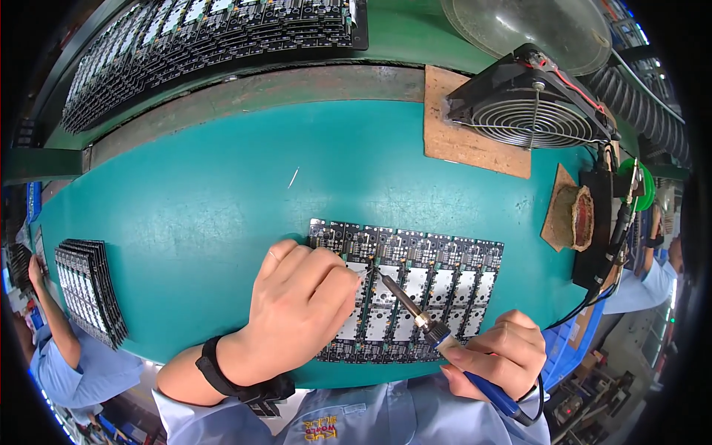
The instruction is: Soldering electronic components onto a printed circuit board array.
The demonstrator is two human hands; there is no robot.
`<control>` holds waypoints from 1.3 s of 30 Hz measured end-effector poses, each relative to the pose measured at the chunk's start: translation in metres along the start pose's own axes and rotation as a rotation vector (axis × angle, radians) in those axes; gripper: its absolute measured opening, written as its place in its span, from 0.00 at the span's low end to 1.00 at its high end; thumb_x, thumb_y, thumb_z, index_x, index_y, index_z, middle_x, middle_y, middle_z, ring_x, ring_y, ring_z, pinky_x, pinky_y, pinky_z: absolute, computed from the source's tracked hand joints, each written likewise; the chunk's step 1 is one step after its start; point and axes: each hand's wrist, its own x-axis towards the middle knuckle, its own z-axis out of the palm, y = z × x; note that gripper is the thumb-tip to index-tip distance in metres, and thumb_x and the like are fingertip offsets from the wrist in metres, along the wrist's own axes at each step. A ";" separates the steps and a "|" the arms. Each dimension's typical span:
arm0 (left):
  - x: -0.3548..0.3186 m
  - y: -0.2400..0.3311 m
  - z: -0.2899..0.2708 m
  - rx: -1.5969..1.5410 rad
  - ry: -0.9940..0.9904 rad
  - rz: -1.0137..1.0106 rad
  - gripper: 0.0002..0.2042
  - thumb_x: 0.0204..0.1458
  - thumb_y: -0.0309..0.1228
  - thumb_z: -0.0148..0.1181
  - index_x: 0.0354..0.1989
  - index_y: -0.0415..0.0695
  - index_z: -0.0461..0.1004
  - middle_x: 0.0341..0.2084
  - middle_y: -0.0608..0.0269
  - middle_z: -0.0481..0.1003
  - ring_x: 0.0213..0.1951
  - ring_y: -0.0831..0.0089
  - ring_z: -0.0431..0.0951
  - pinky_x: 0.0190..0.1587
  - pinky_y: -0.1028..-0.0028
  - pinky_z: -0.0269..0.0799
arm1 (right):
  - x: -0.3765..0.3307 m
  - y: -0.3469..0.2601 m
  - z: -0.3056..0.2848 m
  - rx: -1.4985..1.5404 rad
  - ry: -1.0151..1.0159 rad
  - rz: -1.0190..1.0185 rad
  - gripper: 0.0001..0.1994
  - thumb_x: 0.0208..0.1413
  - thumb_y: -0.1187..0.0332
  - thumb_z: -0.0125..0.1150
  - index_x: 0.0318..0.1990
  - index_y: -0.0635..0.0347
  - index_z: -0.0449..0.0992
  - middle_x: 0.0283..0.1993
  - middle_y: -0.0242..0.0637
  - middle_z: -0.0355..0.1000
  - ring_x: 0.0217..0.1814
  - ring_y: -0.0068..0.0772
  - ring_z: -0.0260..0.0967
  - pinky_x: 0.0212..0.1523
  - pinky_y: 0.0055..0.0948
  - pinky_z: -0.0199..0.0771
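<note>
A panel of black circuit boards (475, 256) with white rectangles lies flat on the green mat in front of me. My right hand (504, 354) grips a soldering iron (423, 319) with a blue handle, its metal tip slanting up and left onto the panel's upper middle. Over the panel's left side is my left hand (304, 297), closed with its fingertips pinched close to the iron's tip. Something thin seems to be between those fingers, too small to make out. A black band (215, 367) circles my left wrist.
Stacked boards (89, 289) stand at the left, with more piled on the far shelf (222, 37). A fan (534, 119) sits far right on a brown board (478, 152). Nearer are a sponge holder (575, 215) and a blue bin (564, 352). Other people work at both sides.
</note>
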 end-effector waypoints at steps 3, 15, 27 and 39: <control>0.000 -0.001 0.000 0.002 -0.003 0.001 0.09 0.38 0.21 0.64 0.27 0.44 0.71 0.25 0.64 0.68 0.26 0.66 0.67 0.39 0.68 0.63 | 0.001 0.000 0.000 -0.012 -0.007 -0.007 0.15 0.35 0.70 0.74 0.35 0.54 0.81 0.20 0.20 0.64 0.16 0.17 0.57 0.22 0.20 0.51; 0.003 0.003 -0.003 -0.054 0.007 -0.003 0.08 0.41 0.20 0.64 0.28 0.43 0.71 0.28 0.63 0.74 0.29 0.65 0.71 0.38 0.65 0.62 | -0.003 -0.005 -0.002 -0.105 -0.053 -0.001 0.14 0.33 0.69 0.76 0.32 0.50 0.82 0.22 0.23 0.66 0.19 0.19 0.63 0.22 0.22 0.53; 0.006 0.003 -0.007 -0.135 -0.102 0.034 0.06 0.43 0.23 0.63 0.27 0.45 0.71 0.43 0.65 0.79 0.44 0.65 0.73 0.49 0.63 0.62 | -0.004 -0.002 0.001 -0.071 -0.012 0.038 0.11 0.38 0.71 0.73 0.32 0.45 0.82 0.22 0.19 0.65 0.17 0.14 0.59 0.20 0.18 0.50; 0.007 0.004 -0.007 -0.121 -0.106 0.032 0.06 0.44 0.24 0.63 0.27 0.44 0.72 0.42 0.64 0.79 0.43 0.65 0.73 0.50 0.63 0.62 | -0.008 -0.002 -0.006 -0.063 -0.004 0.003 0.13 0.34 0.70 0.75 0.32 0.49 0.82 0.22 0.21 0.66 0.17 0.17 0.60 0.20 0.20 0.51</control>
